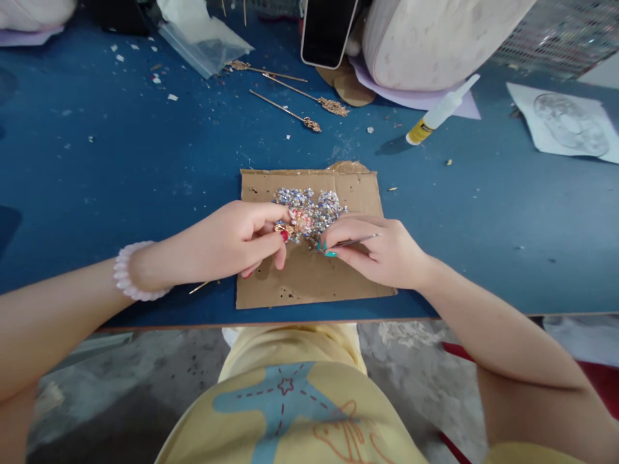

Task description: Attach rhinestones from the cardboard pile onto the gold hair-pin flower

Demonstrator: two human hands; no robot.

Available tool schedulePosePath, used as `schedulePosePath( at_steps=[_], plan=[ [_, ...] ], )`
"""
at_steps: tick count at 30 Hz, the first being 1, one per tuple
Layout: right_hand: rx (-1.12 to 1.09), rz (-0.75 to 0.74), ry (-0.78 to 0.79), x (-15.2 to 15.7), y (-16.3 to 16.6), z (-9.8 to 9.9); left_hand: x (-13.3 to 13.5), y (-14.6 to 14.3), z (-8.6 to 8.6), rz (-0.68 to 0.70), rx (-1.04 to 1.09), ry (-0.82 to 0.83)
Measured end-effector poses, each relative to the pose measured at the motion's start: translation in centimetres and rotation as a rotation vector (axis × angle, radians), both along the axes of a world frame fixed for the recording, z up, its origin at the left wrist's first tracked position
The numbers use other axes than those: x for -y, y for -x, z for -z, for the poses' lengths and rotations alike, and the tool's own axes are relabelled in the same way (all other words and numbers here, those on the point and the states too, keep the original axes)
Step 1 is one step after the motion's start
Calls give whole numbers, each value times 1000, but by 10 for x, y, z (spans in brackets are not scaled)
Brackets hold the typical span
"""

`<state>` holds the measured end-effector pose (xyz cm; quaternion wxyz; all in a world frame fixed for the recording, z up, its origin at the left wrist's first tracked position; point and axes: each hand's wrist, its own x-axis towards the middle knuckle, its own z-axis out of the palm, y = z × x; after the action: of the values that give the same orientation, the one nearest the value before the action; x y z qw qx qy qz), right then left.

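As I look down through the head camera, I see the left hand (pixel 236 235) with its thumb and fingers closed around a small gold ornament (pixel 285 229), right beside a patch of pinkish beads (pixel 302 221). I have the right hand (pixel 382 248) pinching a thin metal tool (pixel 360 240), its fingertips at the lower right edge of the blue and silver beads (pixel 294 196); whether the tool's tip grips a bead I cannot tell. All the beads lie on a cardboard sheet (pixel 319 287) near the front edge of the blue table (pixel 120 135). Beyond the sheet I make out gold hairpins (pixel 333 106), a plastic bag (pixel 203 48) and a phone (pixel 329 32), with an upright, yellow-labelled bottle (pixel 432 116) to their right.
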<state>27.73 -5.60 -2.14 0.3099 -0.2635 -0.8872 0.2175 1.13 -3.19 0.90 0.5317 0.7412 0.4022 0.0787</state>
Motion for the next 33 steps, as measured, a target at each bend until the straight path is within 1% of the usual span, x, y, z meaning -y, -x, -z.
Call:
schedulePosePath(
  at_steps=[13, 33],
  plan=[
    [3, 0, 55, 0, -2, -1, 0, 0, 0, -3, -3, -3],
    [8, 10, 45, 0, -2, -2, 1, -1, -2, -10, -26, 18]
  ],
)
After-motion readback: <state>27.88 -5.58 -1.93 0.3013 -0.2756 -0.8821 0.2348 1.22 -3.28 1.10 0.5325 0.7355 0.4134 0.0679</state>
